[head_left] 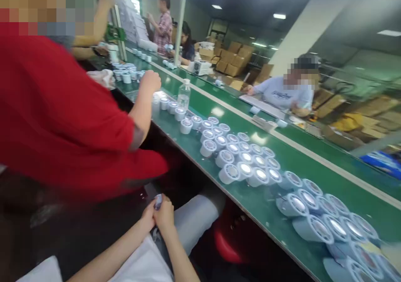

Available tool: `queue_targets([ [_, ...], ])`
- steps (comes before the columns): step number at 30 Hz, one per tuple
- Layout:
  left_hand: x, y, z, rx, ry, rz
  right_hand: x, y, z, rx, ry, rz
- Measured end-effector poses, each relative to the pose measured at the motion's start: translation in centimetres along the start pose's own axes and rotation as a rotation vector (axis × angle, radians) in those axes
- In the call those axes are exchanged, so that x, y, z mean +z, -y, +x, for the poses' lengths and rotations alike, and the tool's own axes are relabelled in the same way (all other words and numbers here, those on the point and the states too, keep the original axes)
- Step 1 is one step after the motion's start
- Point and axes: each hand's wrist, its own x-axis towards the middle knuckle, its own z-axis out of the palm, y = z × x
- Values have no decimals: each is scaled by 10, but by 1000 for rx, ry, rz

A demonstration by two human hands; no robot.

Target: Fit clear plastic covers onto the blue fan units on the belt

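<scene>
My left hand [148,216] and my right hand [164,215] meet low in front of my lap, below the table edge. Together they pinch a small pale object [158,201]; what it is I cannot tell. The green conveyor table [247,198] runs to my right. It carries several white cylindrical parts with shiny round tops [238,158], and a further group [326,221] lies closer to me. Neither hand touches the table.
A person in a red shirt [53,115] stands close on my left, a hand [151,81] over the belt. A clear water bottle [184,95] stands on the table. Other people work across and farther along. A red stool [227,244] sits below; cardboard boxes [233,58] are stacked behind.
</scene>
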Motion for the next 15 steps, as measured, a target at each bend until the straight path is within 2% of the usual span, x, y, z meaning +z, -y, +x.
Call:
queue_targets([
  [4, -17, 1, 9, -30, 105, 115, -3, -17, -11, -7, 51, 46],
  [6, -37, -10, 9, -47, 186, 168, -7, -25, -14, -26, 123, 116],
  [10, -83, -33, 0, -100, 301, 281, -8, -35, -15, -83, 380, 360],
  [13, -103, -45, -6, -58, 240, 323, -7, -41, -14, -61, 447, 502],
  [15, -118, -57, -12, 15, 103, 325, -13, -50, -12, -10, 359, 656],
])
